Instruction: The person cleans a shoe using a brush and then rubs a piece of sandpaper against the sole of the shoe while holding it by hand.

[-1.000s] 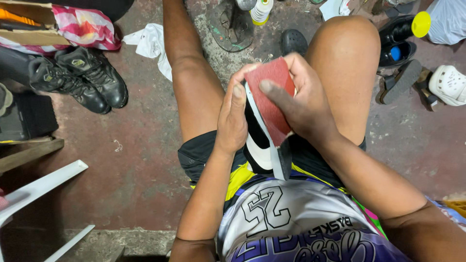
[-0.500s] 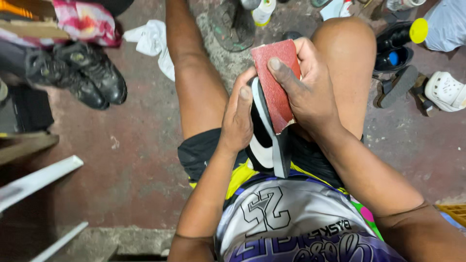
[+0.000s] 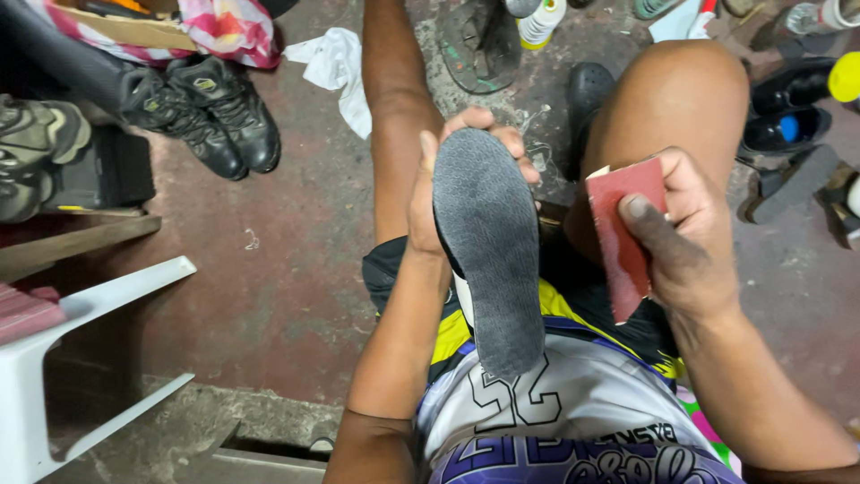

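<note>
While you sit with your knees apart, a white chair (image 3: 54, 358) stands far to your left, and a pair of black boots (image 3: 202, 112) rests on the red floor (image 3: 269, 269) past it. A white rag (image 3: 336, 67) lies a bit farther in, near your left leg.

Your left hand (image 3: 439, 193) grips the shoe (image 3: 488, 251) by its toe end — thumb on one side, fingers curled over the top. The heel end leans on your shirt (image 3: 573, 403). A moment ago the shoe stood on its edge, so you saw its black and white side. Now it is turned flat, and the grey, bumpy sole faces up at you.

Your right hand (image 3: 685, 237) is closed on the red sandpaper (image 3: 623, 233), with the thumb pressed across its face. Half a second ago the paper lay right on the shoe, up near the toe. Now it has come off to the right and sits beside your right knee, apart from the shoe and not touching it.

So the rubbing has stopped for now — it looks like you turned the shoe to check the sole, or to get at a new part of it.

Past your right knee, more dark shoes (image 3: 788, 108) and a yellow cap (image 3: 845, 76) lie on the floor. A white bottle (image 3: 542, 22) stands at the top, between your legs.
</note>
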